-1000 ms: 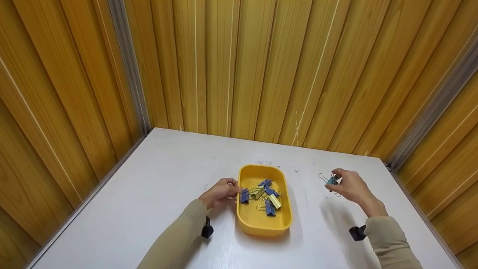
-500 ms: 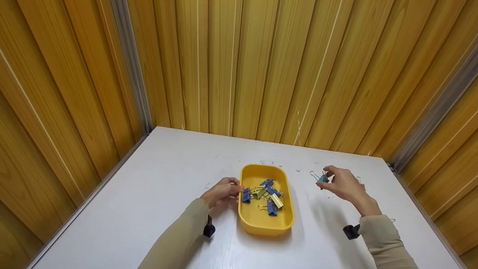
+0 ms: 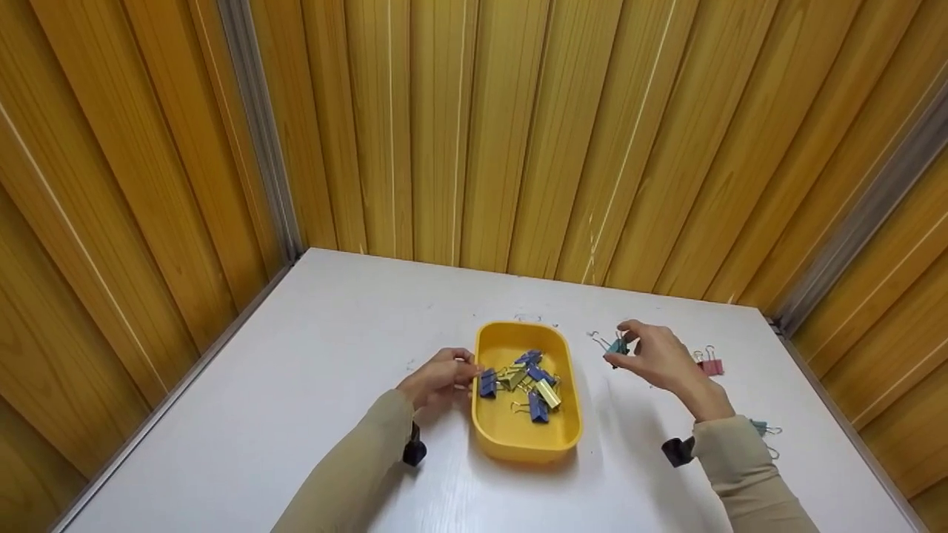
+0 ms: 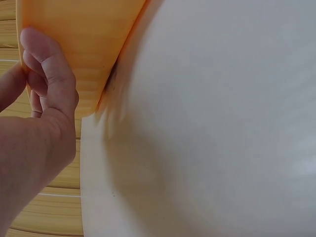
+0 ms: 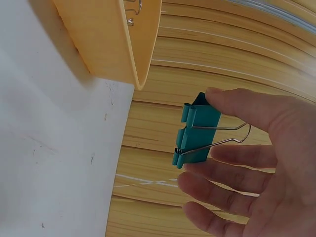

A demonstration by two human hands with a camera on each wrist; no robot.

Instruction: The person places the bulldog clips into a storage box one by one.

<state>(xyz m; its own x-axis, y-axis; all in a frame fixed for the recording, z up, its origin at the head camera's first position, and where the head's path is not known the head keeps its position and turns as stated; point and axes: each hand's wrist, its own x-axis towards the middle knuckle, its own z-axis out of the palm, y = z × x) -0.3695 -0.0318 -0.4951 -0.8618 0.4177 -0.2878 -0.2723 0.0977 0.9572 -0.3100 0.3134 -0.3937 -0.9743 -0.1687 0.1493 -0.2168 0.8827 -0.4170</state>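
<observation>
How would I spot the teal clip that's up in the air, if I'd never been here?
On the white table, find the yellow box. In the head view, just to its right, hovers the person's right hand. It pinches the teal binder clip, the only clip held by a hand; the other clips lie in the box or on the table.

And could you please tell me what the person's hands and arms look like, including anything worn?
The left hand and right hand wear no gloves. Plain khaki long sleeves, left sleeve and right sleeve, cover the forearms, and a small black gadget shows at each wrist.
</observation>
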